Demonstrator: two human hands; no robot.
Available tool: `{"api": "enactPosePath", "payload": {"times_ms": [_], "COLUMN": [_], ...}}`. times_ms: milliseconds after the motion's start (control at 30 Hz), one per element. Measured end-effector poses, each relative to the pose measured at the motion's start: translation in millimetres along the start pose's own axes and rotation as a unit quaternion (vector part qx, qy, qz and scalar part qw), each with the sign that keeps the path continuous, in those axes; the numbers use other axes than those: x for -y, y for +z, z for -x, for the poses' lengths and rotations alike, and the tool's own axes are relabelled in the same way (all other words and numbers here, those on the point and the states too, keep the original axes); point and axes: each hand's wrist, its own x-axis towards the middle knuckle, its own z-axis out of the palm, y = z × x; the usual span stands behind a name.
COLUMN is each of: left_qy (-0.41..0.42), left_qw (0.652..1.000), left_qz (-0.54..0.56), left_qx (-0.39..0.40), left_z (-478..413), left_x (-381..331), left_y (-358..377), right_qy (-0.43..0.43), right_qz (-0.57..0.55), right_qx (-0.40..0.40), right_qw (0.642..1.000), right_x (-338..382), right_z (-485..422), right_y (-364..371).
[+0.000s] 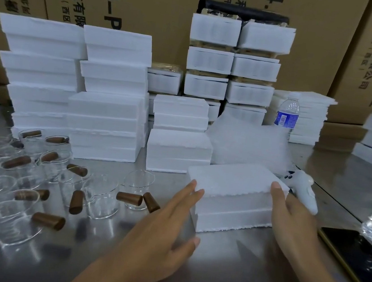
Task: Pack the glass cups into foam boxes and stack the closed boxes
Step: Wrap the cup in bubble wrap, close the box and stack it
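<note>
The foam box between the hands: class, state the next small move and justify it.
Probably lift it onto the low stack just behind. The foam box is closed, the left hand touches its left end with straight fingers, the right hand is at its right end, and it sits on the table.

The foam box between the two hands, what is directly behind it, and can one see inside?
Behind the foam box is a crumpled translucent plastic sheet, with a water bottle farther back. The lid covers the box, so its contents cannot be seen.
</note>
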Motion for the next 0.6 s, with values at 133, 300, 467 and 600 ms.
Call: {"api": "enactPosePath", "payload": {"times_ms": [133,300,467,600], "left_qy": [-0.004,-0.012,-0.050,-0.057], "left_qw": [0.999,0.992,0.957,0.943], "left_qz": [0.045,0.103,0.247,0.283], "left_qx": [-0.020,-0.067,-0.144,-0.165], "left_z": [0.0,-2.1,-4.7,-5.5], "left_x": [-1.5,-7.1,-17.7,-21.0], "left_y": [1.3,0.3,2.5,-0.1], "right_qy": [-0.023,-0.048,-0.060,-0.103], "right_qz": [-0.012,-0.093,-0.133,-0.228], "right_qx": [-0.016,0.005,0.018,-0.004], "right_qw": [1.000,0.995,0.989,0.968], "right_x": [3.9,17.0,30.9,58.0], "right_z": [1.6,10.7,12.9,14.0], "right_y": [-0.9,-0.5,3.6,10.2]}}
